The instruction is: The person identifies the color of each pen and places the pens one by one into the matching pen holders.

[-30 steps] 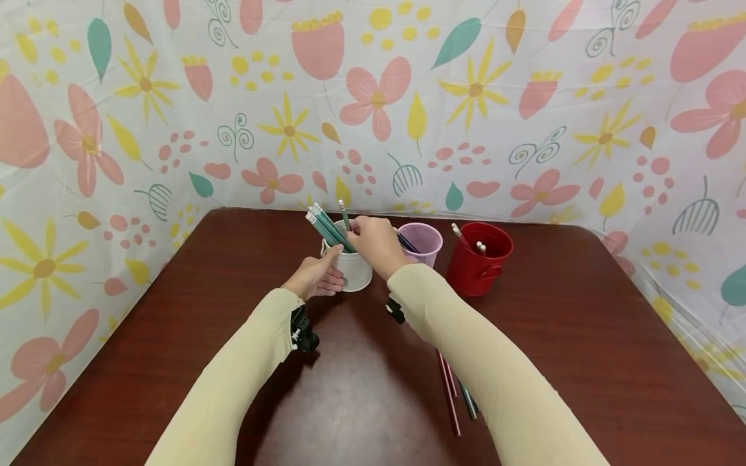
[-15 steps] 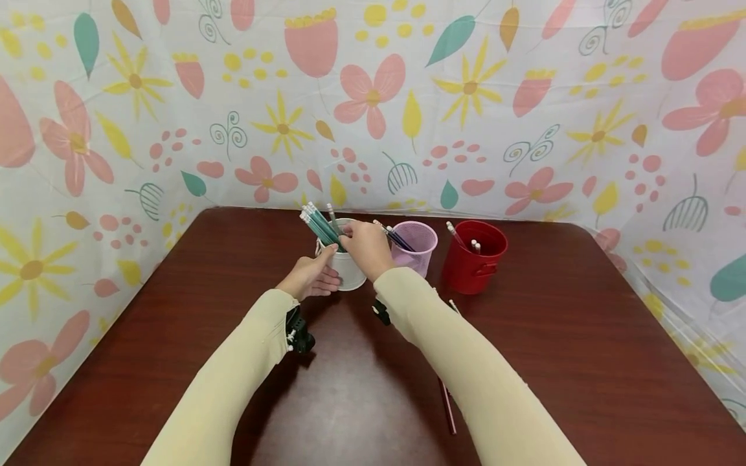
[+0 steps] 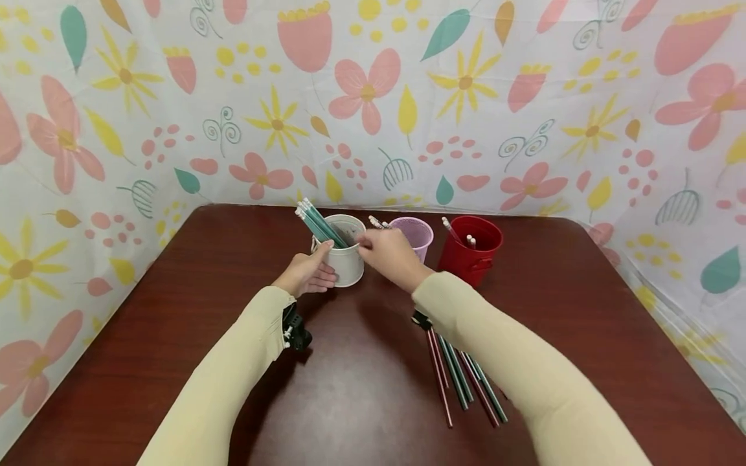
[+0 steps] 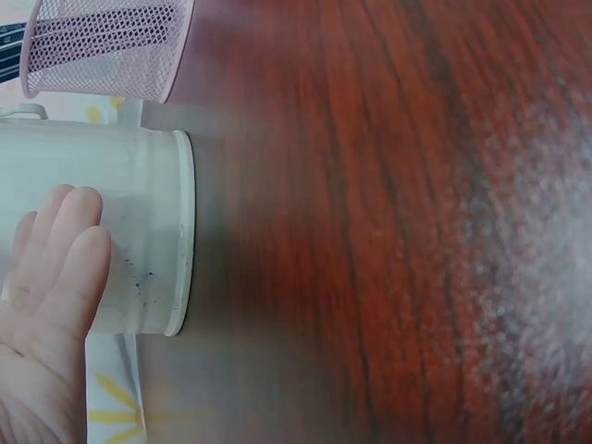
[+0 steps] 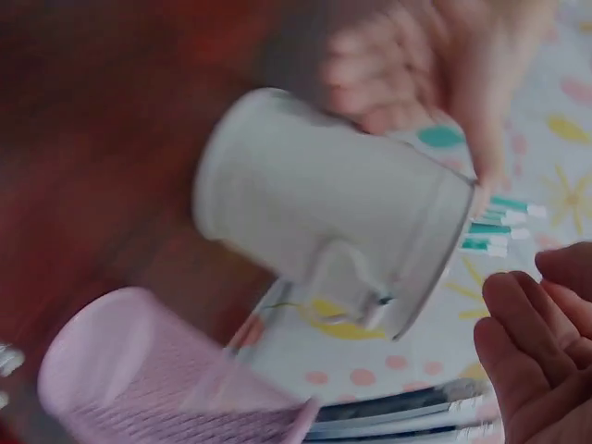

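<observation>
A white metal bucket [image 3: 347, 266] holds several teal-green pencils [image 3: 320, 225], white eraser ends up, leaning left. My left hand [image 3: 305, 272] is at the bucket's left side, its thumb at the rim by the pencils; the left wrist view shows its fingers straight along the wall. My right hand [image 3: 392, 254] is just right of the rim, partly in front of a pink mesh cup [image 3: 421, 232]. In the right wrist view, the fingers of this hand [image 5: 536, 347] are loosely bent, with nothing seen between them. The mesh cup has dark pencils, best seen in the left wrist view.
Right of the mesh cup, a red bucket [image 3: 466, 259] contains several pencils with white erasers. Several loose red and green pencils [image 3: 457, 372] lie on the brown table [image 3: 326, 401], partly hidden under my right forearm. Flowered cloth [image 3: 373, 149] hangs behind the table.
My right hand has let go of a green pencil in the white bucket and moved right, off the rim. The left hand keeps its place at the bucket. The head view has shifted slightly.
</observation>
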### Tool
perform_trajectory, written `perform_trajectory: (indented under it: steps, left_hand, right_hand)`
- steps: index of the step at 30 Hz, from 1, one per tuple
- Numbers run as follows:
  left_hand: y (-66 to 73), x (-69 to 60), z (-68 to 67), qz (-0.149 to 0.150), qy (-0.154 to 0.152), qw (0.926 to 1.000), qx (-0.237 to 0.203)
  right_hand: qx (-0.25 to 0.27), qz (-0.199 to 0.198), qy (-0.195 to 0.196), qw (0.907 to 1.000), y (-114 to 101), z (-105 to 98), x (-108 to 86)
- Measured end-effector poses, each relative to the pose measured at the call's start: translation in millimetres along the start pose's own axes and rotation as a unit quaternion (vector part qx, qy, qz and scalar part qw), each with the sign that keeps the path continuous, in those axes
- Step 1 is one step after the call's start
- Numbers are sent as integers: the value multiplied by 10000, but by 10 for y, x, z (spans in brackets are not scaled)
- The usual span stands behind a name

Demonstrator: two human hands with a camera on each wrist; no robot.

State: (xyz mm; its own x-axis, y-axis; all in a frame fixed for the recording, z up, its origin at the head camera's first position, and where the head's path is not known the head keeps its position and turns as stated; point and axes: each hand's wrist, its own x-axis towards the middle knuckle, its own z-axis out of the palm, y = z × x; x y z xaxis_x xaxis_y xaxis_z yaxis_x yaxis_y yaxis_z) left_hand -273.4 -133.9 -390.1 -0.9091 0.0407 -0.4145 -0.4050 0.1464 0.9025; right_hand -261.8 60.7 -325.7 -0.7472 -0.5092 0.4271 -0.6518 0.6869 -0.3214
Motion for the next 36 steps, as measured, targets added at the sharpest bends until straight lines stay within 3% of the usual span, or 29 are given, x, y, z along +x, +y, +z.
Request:
perform_trajectory:
  steps: [4,8,13,19,22,25,36]
  left_hand:
    - [-3,-3,-7,1,-18,10000,16]
    - [-6,-2,-12,-7,-51,10000,-3]
    - [-14,-23,-25,-12,-80,10000,2]
    - [9,-31,-16,-55,-81,9999,-67]
    - [19,-24,6,-112,-111,9998,-98]
    - [22,-17,8,-128,-118,9998,-104]
    - [17,-21,6,-26,-48,9999,-161]
  right_hand:
    - [110,-90,-785,9968,157,-125,-319]
    - [-35,638,-1713,9832,344,-251,-594]
    - [-412,1645,-2553,9519,577,-367,-903]
    - [-543,2564,-3212,9100,821,-473,-1140]
    - [-609,2758,-3368,8982,909,-477,-1232]
    - [-602,2871,-3436,8921,954,-451,-1272]
    - [-601,3018,-3459,8864,973,-337,-1282]
